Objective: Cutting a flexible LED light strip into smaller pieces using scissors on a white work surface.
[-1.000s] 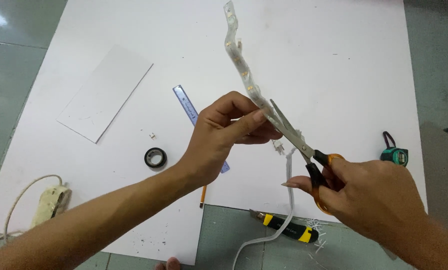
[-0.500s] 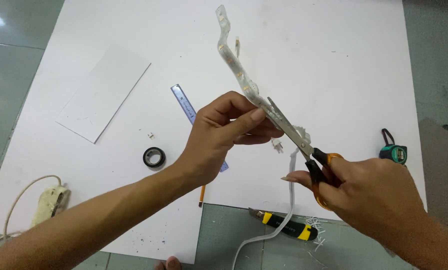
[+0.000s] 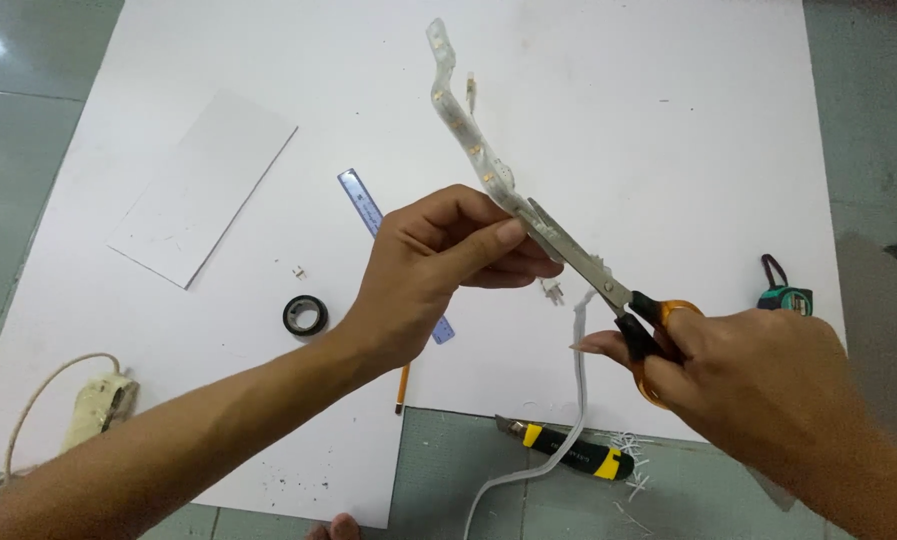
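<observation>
Pinching the clear LED strip between thumb and fingers, your left hand holds it up over the white board — its free end curling away from you. Your right hand grips the orange-handled scissors, blades closed against the strip just beside your left fingertips. A utility knife lies below.

Large white board on a glossy grey-green tiled floor.
</observation>
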